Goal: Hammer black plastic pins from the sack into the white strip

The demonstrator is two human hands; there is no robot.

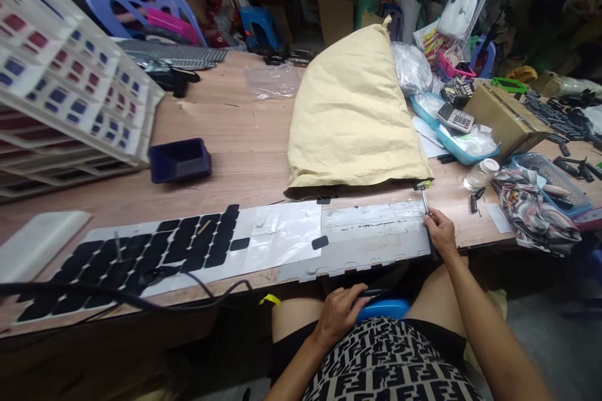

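Observation:
My right hand (441,233) is closed round a small hammer (425,199) with a metal shaft and a dark grip, held at the right end of a grey sheet (367,245). Low over my lap, my left hand (339,312) is closed on a slim black object (375,292), most of it hidden by the fingers. A white sheet (277,232) lies left of the grey one, its left part covered with rows of black rounded pieces (183,244). One loose black piece (320,242) rests where the two sheets meet.
A large yellowish sack (350,113) stands behind the sheets. To the left are a purple tray (181,161), a white crate (79,69) and a black cable (141,306). On the right stand a glass jar (480,174), a cardboard box (503,116) and a patterned cloth (538,210).

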